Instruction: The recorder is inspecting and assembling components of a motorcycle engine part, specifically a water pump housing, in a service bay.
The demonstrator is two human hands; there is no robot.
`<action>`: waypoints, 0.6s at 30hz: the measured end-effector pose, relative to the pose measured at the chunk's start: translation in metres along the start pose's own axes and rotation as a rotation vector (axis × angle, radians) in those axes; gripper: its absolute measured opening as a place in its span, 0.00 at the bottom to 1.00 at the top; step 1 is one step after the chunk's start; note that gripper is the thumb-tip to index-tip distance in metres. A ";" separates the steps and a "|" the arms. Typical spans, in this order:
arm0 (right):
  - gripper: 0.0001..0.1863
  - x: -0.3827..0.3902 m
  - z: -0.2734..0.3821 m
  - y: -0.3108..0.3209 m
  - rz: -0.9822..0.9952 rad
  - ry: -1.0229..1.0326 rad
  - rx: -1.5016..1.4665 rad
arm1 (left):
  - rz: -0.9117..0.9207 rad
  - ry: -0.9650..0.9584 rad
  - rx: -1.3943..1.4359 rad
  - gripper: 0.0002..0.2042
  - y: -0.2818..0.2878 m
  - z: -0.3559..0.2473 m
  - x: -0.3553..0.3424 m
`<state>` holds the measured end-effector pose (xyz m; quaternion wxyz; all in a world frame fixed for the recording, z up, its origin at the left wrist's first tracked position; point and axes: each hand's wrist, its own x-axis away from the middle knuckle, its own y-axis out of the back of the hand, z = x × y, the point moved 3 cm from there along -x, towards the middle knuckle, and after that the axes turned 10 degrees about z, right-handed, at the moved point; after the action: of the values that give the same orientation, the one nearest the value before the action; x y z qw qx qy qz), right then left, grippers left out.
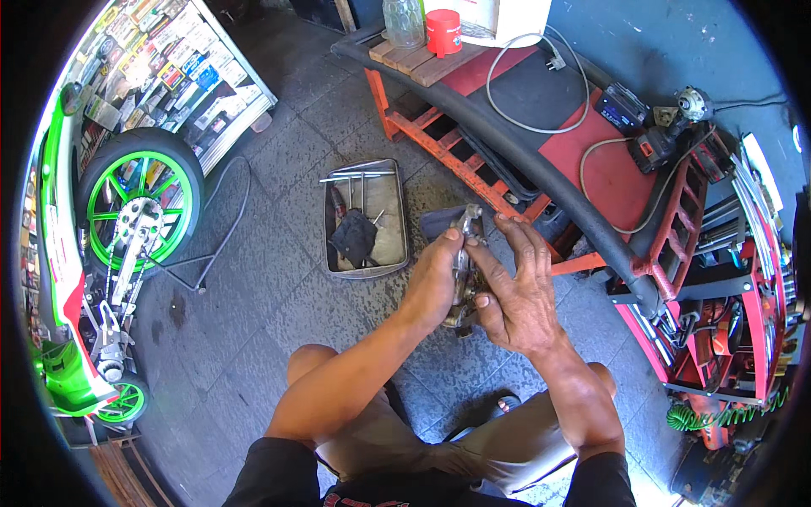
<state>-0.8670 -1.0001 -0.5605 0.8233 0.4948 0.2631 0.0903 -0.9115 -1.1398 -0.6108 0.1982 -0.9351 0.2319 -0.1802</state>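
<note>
Between my hands is a grey cast-metal part (465, 220) with a dark panel beside its top end, held low over the floor. My left hand (435, 283) grips its left side, thumb along the upper edge. My right hand (515, 300) is on its right side, index finger pressed to the metal near my left thumb and other fingers bent around it. The hands hide much of the part. Just to the left sits a shallow metal tray (365, 270) holding metal rods, a tool and a black cloth (355, 237).
A green-wheeled motorcycle (144, 220) stands left beside a sticker-covered cabinet (211, 93). A red-framed padded bench (583, 160) at the right carries a jar, red cup, cord and power tools (655, 152). A red tool rack (710, 329) and green coiled hose (701, 414) are at far right.
</note>
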 end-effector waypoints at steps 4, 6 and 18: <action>0.27 0.000 -0.004 -0.002 -0.024 -0.077 -0.166 | 0.026 -0.210 -0.254 0.30 0.001 0.001 -0.002; 0.27 0.003 -0.009 -0.004 -0.010 -0.126 -0.381 | 0.035 -0.207 -0.232 0.31 0.001 0.003 -0.002; 0.26 0.018 -0.015 -0.007 -0.024 -0.170 -0.854 | -0.047 -0.200 0.054 0.34 0.000 -0.011 -0.006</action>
<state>-0.8607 -0.9845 -0.5786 0.9738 0.1125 0.1391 0.1404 -0.9212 -1.1398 -0.6031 0.2412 -0.9480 0.1840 -0.0966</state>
